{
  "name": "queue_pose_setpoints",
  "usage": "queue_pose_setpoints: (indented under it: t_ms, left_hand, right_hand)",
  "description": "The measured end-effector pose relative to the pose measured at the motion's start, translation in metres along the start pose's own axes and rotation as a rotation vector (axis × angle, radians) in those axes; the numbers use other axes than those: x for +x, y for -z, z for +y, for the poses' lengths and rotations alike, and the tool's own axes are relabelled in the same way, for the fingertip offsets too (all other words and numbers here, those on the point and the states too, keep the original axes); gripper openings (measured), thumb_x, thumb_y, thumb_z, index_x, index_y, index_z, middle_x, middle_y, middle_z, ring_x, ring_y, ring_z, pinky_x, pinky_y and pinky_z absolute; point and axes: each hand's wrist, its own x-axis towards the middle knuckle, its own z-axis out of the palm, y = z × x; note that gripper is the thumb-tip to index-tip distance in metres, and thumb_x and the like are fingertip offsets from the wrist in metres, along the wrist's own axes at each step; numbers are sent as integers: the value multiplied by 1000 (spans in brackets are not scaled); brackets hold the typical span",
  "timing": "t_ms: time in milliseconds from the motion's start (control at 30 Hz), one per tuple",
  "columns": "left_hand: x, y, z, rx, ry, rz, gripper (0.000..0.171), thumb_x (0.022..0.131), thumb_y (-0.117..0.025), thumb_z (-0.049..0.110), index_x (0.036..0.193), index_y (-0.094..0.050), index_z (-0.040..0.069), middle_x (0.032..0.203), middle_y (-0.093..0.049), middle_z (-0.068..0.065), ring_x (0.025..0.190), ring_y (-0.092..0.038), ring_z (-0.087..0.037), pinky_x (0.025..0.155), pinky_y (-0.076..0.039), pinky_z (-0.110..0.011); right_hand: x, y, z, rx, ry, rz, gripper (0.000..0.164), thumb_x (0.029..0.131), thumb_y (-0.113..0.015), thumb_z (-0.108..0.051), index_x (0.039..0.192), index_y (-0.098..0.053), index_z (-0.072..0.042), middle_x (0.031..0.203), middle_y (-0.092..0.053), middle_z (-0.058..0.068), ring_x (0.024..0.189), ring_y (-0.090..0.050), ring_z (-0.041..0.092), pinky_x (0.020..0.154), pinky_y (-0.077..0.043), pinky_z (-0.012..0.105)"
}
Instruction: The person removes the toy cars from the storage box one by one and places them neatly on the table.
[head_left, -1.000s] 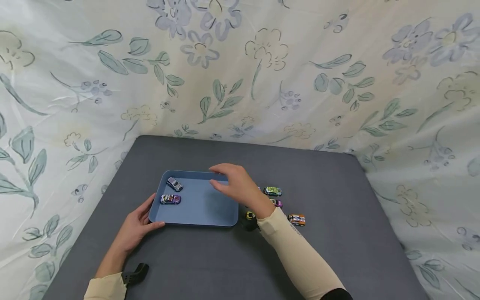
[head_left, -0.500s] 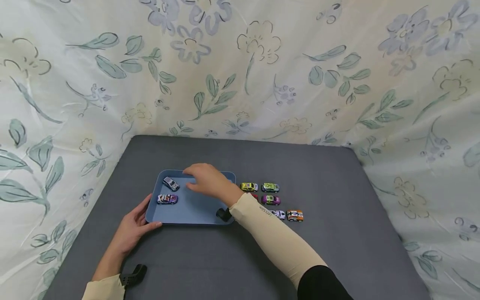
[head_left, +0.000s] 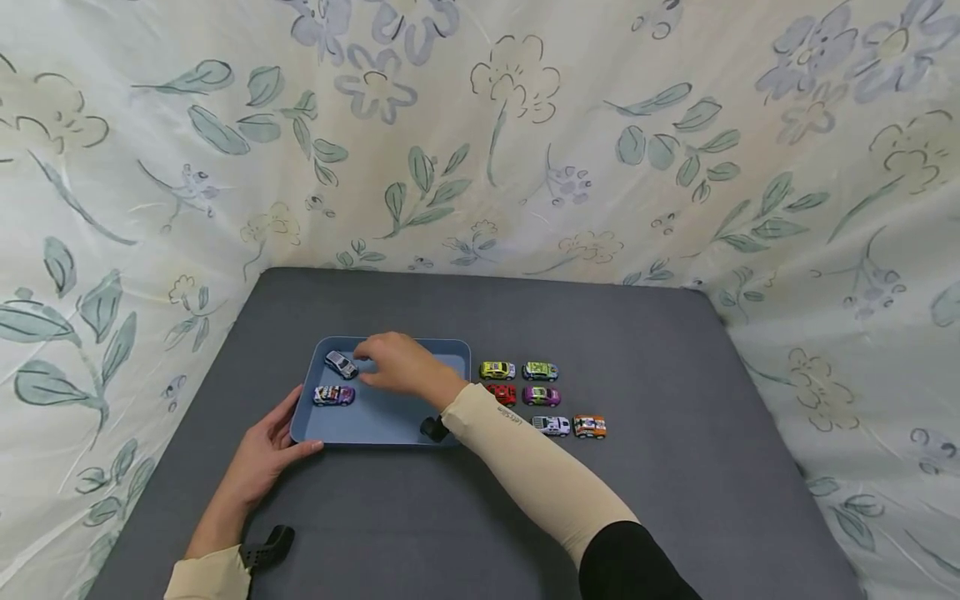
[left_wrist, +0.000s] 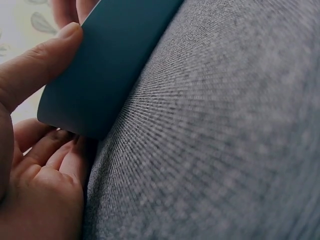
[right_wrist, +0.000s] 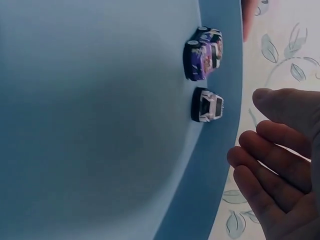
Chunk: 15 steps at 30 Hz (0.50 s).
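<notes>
A shallow blue tray (head_left: 386, 427) lies on the grey table. My left hand (head_left: 264, 457) holds its near left corner, the thumb (left_wrist: 60, 47) against the tray's wall (left_wrist: 107, 65) and the fingers round the side. Inside at the left are a silver toy car (head_left: 342, 364), set at an angle, and a purple toy car (head_left: 333, 396). Just right of the silver car, my right hand (head_left: 405, 367) hovers over the tray. In the right wrist view its loosely bent fingers hold nothing and are apart from both cars.
Right of the tray stand several toy cars: yellow (head_left: 497, 370), green (head_left: 540, 372), red (head_left: 502, 394), magenta (head_left: 542, 396), white (head_left: 551, 426) and orange (head_left: 590, 427). My right sleeve (head_left: 540, 458) passes in front of this area. A floral curtain (head_left: 570, 167) rises behind the table.
My right hand has moved left across the tray to the silver car, uncovering the cars on the right. My left hand stays at the tray's corner. Both cars in the tray lie as before.
</notes>
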Motion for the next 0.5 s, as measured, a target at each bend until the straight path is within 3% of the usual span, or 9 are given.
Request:
queue_pose_setpoints:
  t_ms: [367, 500]
  left_hand:
    - [2, 0, -2, -30, -18, -5, 100, 96, -85, 7, 173, -20, 4, 173, -26, -28, 153, -36, -46, 101, -43, -9]
    - [1, 1, -3, -45, -25, -8, 99, 97, -84, 5, 173, -21, 4, 174, -26, -28, 154, -39, -39, 101, -44, -9]
  right_hand:
    - [9, -12, -10, 2, 4, -22, 43, 104, -79, -32, 143, -73, -14, 134, -73, -3, 121, -65, 8, 105, -48, 22]
    - [14, -15, -12, -9, 7, -49, 42, 103, -80, -34, 140, -74, -16, 130, -74, -5, 119, -66, 8, 103, -50, 23]
